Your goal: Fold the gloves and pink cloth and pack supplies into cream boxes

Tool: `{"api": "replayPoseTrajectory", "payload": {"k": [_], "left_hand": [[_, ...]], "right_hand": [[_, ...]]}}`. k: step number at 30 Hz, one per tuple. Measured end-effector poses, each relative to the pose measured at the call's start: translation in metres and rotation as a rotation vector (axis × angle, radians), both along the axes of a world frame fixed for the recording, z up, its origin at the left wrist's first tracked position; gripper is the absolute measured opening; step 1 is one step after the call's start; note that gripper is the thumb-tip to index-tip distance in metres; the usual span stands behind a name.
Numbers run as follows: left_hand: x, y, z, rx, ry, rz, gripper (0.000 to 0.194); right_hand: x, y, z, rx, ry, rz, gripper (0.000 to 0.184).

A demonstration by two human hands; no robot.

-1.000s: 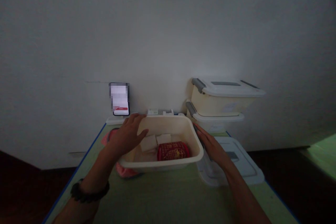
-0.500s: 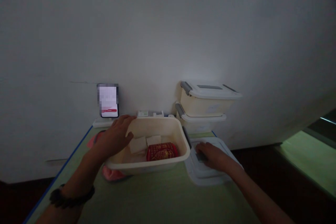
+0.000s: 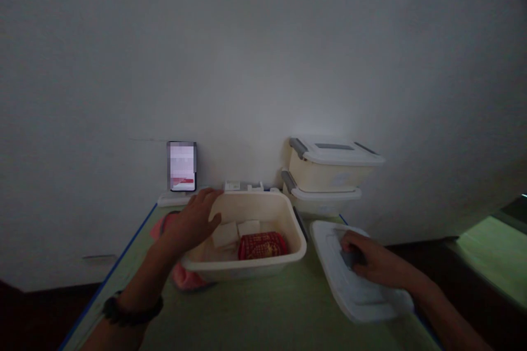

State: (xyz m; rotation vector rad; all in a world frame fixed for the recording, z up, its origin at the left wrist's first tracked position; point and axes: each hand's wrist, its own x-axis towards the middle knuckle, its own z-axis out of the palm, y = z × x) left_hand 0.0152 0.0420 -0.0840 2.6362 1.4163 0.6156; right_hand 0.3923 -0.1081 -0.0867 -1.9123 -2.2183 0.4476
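A cream plastic storage box [image 3: 247, 270] stands uncovered on the table. Inside lie a red packet with gold print [image 3: 262, 245] and white blocks or small boxes [image 3: 225, 235]. My left hand [image 3: 196, 220] rests at the box's left rim, fingers stretched and thumb apart. At the right, my right hand [image 3: 368, 255] is closed around the grey handle of a white lid [image 3: 349, 290], which tilts with its near right side toward the table's edge. Part of the handle is hidden by my fingers.
Two lidded storage boxes [image 3: 331, 174] are stacked at the back right against the wall. A phone [image 3: 183, 167] stands upright at the back left. Pink cloth [image 3: 187, 278] shows beneath and left of the uncovered box. The table [image 3: 263, 312] has a green top.
My right hand has moved the lid rightward and toward me, and the lid is now tilted. My left hand stays by the box's left rim. The whole view has shifted slightly.
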Motion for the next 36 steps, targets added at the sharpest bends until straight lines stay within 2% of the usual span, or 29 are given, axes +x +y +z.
{"api": "replayPoseTrajectory", "payload": {"k": [4,7,11,14,16,20,24,27,31,33,34,36], "left_hand": [[-0.002,0.003,0.004,0.047,-0.062,-0.049,0.042],[-0.007,-0.005,0.023,0.132,-0.121,-0.116,0.049],[-0.012,-0.031,0.055,0.104,-0.175,-0.273,0.062],[-0.01,-0.045,0.066,0.112,-0.238,-0.34,0.058],[-0.006,-0.047,0.066,0.124,-0.317,-0.325,0.047],[-0.002,-0.032,0.059,0.126,-0.482,-0.173,0.024],[-0.008,-0.011,0.05,0.014,-0.602,-0.078,0.022],[-0.013,0.001,0.042,-0.048,-0.715,0.015,0.024],[-0.008,0.007,0.037,-0.227,-0.847,0.175,0.025],[-0.003,0.007,0.038,-0.25,-0.901,0.241,0.028],[-0.001,0.006,0.038,-0.238,-0.923,0.257,0.029],[0.001,0.005,0.04,-0.208,-0.942,0.281,0.028]], "right_hand": [[-0.011,-0.007,0.044,0.156,0.146,-0.029,0.022],[-0.049,0.005,0.072,0.184,0.179,0.026,0.023],[-0.108,0.036,0.097,0.169,0.229,0.167,0.024],[-0.137,0.058,0.107,0.181,0.232,0.283,0.026],[-0.148,0.069,0.108,0.181,0.23,0.333,0.026],[-0.152,0.082,0.1,0.127,0.311,0.381,0.025],[-0.133,0.085,0.085,0.076,0.543,0.27,0.031],[-0.11,0.082,0.078,0.024,0.54,0.255,0.032],[-0.091,0.082,0.076,0.036,0.699,0.316,0.053],[-0.091,0.085,0.076,0.084,0.745,0.302,0.059],[-0.093,0.087,0.075,0.15,0.736,0.237,0.057],[-0.102,0.092,0.074,0.337,0.691,0.045,0.04]]}}
